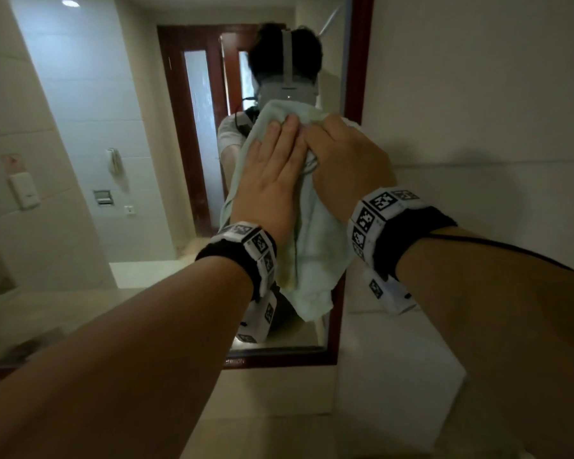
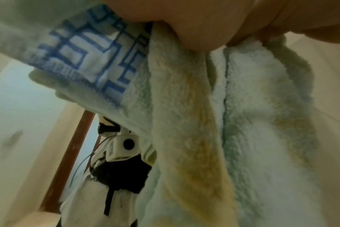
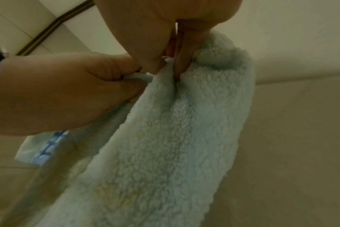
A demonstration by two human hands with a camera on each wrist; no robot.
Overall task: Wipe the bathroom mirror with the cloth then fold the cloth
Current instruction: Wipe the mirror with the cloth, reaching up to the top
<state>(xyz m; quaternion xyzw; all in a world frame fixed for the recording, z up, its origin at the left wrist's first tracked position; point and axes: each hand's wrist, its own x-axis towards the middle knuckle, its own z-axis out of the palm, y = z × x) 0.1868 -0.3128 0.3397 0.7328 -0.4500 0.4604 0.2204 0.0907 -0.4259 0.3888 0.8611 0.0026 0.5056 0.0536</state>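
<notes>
A pale green terry cloth [image 1: 315, 246] hangs lengthwise in front of the right part of the bathroom mirror [image 1: 113, 94], which has a dark red frame [image 1: 358, 61]. My left hand [image 1: 272, 167] lies over the cloth's upper part, and the right wrist view shows this left hand [image 3: 58, 92] pinching an edge between thumb and fingers. My right hand [image 1: 345, 154] grips the top of the cloth beside it, its fingertips [image 3: 181, 66] nipping a fold of the cloth [image 3: 165, 145]. The left wrist view shows the cloth [image 2: 252, 122] with yellowish stains and a blue-patterned band [image 2: 87, 61].
A white tiled wall [image 1: 478, 94] runs to the right of the mirror, with a pale ledge [image 1: 395, 376] below it. A beige counter [image 1: 272, 392] lies under the mirror's lower frame. The mirror reflects a person with a head camera, a door and a wall phone.
</notes>
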